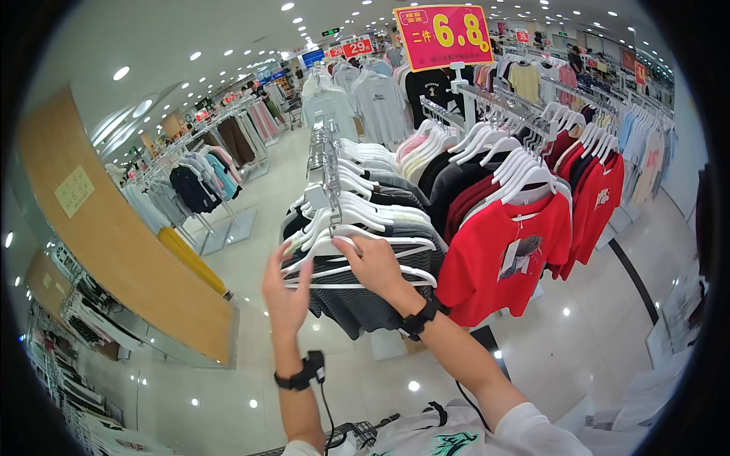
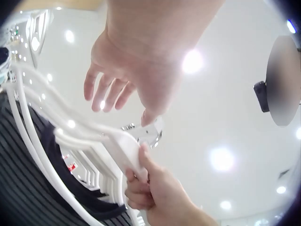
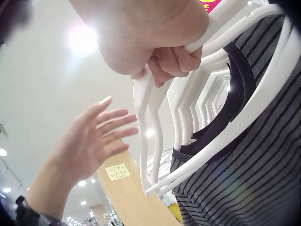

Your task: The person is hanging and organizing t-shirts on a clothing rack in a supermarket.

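Observation:
A white hanger at the near end of the rack carries a dark grey striped shirt. The right hand grips the hanger's top; in the left wrist view the right hand has thumb and curled fingers round the white plastic. Beside the hangers' left end, the left hand is raised with its fingers spread. In the right wrist view the left hand shows apart from the hangers, holding nothing. The striped shirt has a dark collar.
More hangers with grey and black shirts fill the metal rail behind. Red shirts hang close on the right, under a pink price sign. A wooden pillar stands at the left, with a yellow panel beside it.

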`<state>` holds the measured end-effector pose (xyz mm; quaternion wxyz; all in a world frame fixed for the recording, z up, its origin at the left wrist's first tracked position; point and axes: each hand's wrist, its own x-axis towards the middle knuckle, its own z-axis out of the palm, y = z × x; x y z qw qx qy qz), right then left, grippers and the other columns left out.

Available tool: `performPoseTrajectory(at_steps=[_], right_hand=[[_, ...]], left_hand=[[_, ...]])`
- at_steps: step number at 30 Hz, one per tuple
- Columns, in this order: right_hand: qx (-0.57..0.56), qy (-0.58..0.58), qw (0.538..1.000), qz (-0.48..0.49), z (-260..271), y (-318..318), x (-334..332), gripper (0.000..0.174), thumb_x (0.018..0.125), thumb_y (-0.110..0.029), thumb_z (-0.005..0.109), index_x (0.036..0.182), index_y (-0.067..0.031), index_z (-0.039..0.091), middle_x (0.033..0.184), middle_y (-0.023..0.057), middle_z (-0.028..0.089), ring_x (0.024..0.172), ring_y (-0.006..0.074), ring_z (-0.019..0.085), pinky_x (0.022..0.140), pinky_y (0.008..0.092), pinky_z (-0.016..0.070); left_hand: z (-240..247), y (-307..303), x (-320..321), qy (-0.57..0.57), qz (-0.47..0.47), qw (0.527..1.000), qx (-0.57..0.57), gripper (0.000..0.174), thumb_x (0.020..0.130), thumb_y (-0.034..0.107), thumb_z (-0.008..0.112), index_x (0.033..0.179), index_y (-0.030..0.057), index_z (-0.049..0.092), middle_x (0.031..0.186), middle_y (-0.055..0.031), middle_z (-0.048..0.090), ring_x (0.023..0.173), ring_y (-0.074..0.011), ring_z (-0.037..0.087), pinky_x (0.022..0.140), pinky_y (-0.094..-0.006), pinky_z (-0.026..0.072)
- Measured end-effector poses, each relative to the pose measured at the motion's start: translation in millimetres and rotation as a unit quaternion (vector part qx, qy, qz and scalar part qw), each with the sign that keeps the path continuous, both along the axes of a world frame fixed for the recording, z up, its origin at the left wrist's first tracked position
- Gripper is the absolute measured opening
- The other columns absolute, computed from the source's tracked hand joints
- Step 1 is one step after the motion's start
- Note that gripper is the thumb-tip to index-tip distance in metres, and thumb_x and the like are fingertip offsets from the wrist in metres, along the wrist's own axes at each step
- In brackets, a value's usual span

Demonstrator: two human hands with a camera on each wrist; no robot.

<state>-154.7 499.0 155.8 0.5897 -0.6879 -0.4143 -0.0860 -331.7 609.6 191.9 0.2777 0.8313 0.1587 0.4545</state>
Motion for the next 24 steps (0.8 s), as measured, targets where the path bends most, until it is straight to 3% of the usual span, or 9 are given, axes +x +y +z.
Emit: performPoseTrajectory(at_steps=[2,4,7,9,12,13,14,21,24], right_hand=[[0.050,-0.043,0.997,-0.024,-11,10,1,0.050,0.101,-0.043,0.062,0.079,0.0016,0.068,0.068,0.0255,0.064,0.068,0.0459,0.065,0.063,0.0515,0.0499],[0.028,-0.082,0.994,-0.059,-16,8,1,0.036,0.101,-0.035,0.062,0.086,-0.0019,0.069,0.068,0.0237,0.066,0.067,0.0449,0.065,0.062,0.0533,0.0505],[0.011,-0.076,0.996,-0.046,-14,6,3,0.028,0.099,-0.032,0.062,0.098,-0.0059,0.072,0.072,0.0233,0.068,0.068,0.0435,0.067,0.063,0.0531,0.0521],[0.019,-0.095,0.995,-0.033,-16,7,11,0.029,0.098,-0.033,0.063,0.103,-0.0050,0.071,0.073,0.0224,0.069,0.068,0.0425,0.068,0.062,0.0520,0.0528],[0.027,-0.105,0.994,-0.035,-19,12,15,0.029,0.098,-0.032,0.063,0.106,-0.0044,0.070,0.074,0.0217,0.070,0.068,0.0418,0.069,0.061,0.0507,0.0534],[0.034,-0.103,0.994,-0.031,-19,14,15,0.029,0.098,-0.031,0.063,0.107,-0.0042,0.070,0.074,0.0212,0.070,0.068,0.0416,0.069,0.060,0.0499,0.0537],[0.020,-0.107,0.994,-0.031,-21,16,17,0.029,0.098,-0.031,0.063,0.107,-0.0042,0.070,0.074,0.0212,0.070,0.068,0.0416,0.069,0.060,0.0499,0.0537],[0.037,-0.134,0.988,-0.069,-25,17,19,0.026,0.095,-0.025,0.067,0.109,-0.0025,0.069,0.079,0.0199,0.072,0.071,0.0398,0.070,0.060,0.0476,0.0550],[0.045,-0.141,0.986,-0.075,-29,18,20,0.026,0.092,-0.021,0.069,0.110,-0.0020,0.068,0.079,0.0201,0.072,0.072,0.0399,0.071,0.060,0.0477,0.0550]], left_hand=[[1,-8,42,-0.040,-0.007,0.999,0.021,0.053,0.092,0.021,0.076,0.138,0.0022,0.058,0.129,-0.0160,0.067,0.119,-0.0270,0.064,0.099,-0.0400,0.0492],[-2,-21,80,-0.093,-0.004,0.995,0.023,0.064,0.088,0.024,0.080,0.138,-0.0071,0.054,0.130,-0.0265,0.064,0.129,-0.0373,0.058,0.110,-0.0437,0.0426],[-20,-27,115,-0.108,0.006,0.994,-0.024,0.059,0.087,0.024,0.079,0.135,-0.0044,0.059,0.133,-0.0235,0.064,0.131,-0.0361,0.056,0.111,-0.0445,0.0408],[-29,-22,125,-0.120,0.056,0.990,0.047,0.050,0.086,0.023,0.078,0.129,-0.0009,0.065,0.135,-0.0188,0.065,0.129,-0.0350,0.058,0.110,-0.0458,0.0403],[-31,-18,129,-0.131,0.064,0.988,0.061,0.044,0.085,0.022,0.076,0.124,0.0017,0.069,0.135,-0.0145,0.066,0.127,-0.0331,0.059,0.109,-0.0460,0.0397],[-28,-19,129,-0.144,0.080,0.981,0.099,0.042,0.085,0.015,0.076,0.122,-0.0029,0.069,0.130,-0.0191,0.069,0.118,-0.0363,0.065,0.103,-0.0436,0.0486],[-30,-18,131,-0.147,0.082,0.982,0.084,0.042,0.085,0.015,0.076,0.122,-0.0029,0.069,0.130,-0.0191,0.069,0.118,-0.0363,0.065,0.103,-0.0436,0.0486],[-29,-19,133,-0.147,0.077,0.982,0.093,0.044,0.088,0.024,0.078,0.125,0.0005,0.070,0.130,-0.0175,0.069,0.121,-0.0364,0.063,0.106,-0.0444,0.0451],[-27,-23,136,-0.136,0.076,0.986,0.062,0.049,0.086,0.031,0.079,0.125,0.0021,0.069,0.133,-0.0136,0.066,0.126,-0.0334,0.057,0.108,-0.0477,0.0372]])
